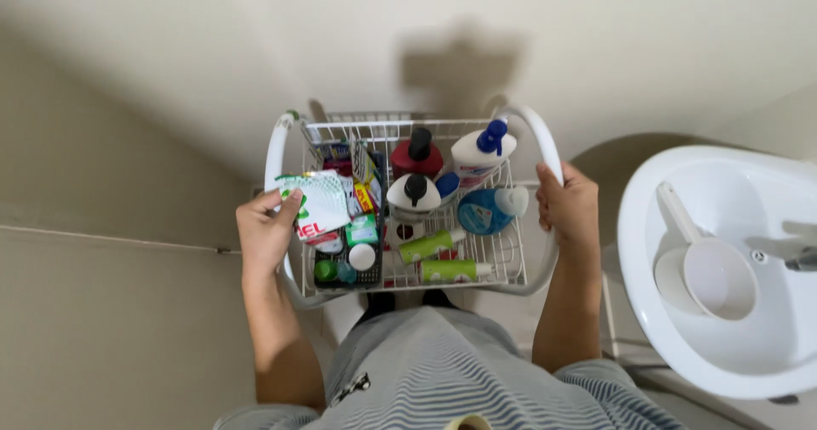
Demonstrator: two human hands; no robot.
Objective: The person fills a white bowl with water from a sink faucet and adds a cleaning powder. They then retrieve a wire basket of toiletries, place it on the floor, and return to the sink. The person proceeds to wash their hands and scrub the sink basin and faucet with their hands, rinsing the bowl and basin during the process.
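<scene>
The left hand (265, 230), at centre left of the frame, has its fingers closed on a white-and-green detergent pouch (317, 205), pinching it by its left edge; the pouch lies up and to the right of the hand, over the left end of a white wire rack (511, 264). The right hand (568, 209), right of centre, is wrapped around the rack's curved white side tube (545, 145). The rack's long axis runs across the frame, from one hand to the other. Inside stand a red bottle (415, 158), a white bottle with a blue cap (482, 149) and two green tubes (442, 258). At the right edge a white basin (647, 311) holds a scoop (711, 268).
</scene>
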